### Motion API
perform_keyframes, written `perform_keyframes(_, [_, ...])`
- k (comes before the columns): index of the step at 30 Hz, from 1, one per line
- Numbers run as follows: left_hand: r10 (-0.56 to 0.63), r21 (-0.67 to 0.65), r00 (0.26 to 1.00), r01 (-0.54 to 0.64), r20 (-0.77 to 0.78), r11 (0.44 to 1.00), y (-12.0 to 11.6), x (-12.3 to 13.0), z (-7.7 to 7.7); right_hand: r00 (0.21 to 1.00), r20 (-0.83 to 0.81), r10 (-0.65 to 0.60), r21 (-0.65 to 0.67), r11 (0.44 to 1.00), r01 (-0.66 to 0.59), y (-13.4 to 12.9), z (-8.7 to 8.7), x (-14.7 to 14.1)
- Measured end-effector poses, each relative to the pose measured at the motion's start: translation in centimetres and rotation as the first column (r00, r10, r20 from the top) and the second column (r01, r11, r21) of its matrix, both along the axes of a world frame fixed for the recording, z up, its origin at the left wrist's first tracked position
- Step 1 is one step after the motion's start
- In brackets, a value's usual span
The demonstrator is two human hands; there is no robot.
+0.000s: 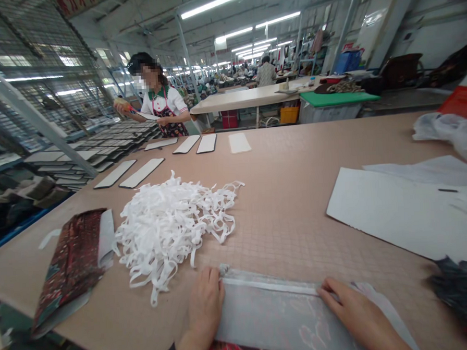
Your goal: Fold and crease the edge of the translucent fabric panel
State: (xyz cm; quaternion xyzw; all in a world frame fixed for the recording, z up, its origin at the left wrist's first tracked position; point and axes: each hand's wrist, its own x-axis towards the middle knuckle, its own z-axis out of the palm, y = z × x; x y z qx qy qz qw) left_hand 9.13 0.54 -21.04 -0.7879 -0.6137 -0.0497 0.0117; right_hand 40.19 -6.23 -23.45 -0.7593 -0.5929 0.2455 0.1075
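— In the head view, how does each grip stand?
— The right hand (353,307) pinches the right end of the white strip (272,285) between thumb and fingers; the left hand (204,302) curls against its left end, whether pinching or pressing I can't tell
— And the greyish cloth (264,315)?
— On the table (285,203), between both hands, strip along its far edge

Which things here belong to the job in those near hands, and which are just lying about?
Seemingly part of the job:
greyish translucent sheet, held by the left hand and right hand
white strip along its far edge
loose white strips, probably, being similar

Apparently just lying about:
crumpled dark bundle, right
pale plastic, far right
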Motion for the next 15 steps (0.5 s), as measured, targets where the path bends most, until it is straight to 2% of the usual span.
perform_keyframes(2, [-0.115, 0.069, 0.990, 0.120, -0.077, 0.990, -0.2, 0.0, 0.1, 1.000, 0.011, 0.003, -0.001, 1.000, -0.003, 0.1, 0.3, -0.1])
perform_keyframes(6, [-0.290, 0.078, 0.935, 0.311, -0.204, 0.947, -0.6, -0.4, 0.4, 0.999, 0.042, 0.015, -0.018, 1.000, -0.014, 0.4, 0.8, -0.2])
perform_keyframes(15, [-0.374, 0.022, 0.834, 0.418, -0.405, 0.908, -1.6, -0.3, -0.2, 0.995, 0.101, 0.014, -0.031, 0.999, -0.011, 0.7, 1.6, -0.5])
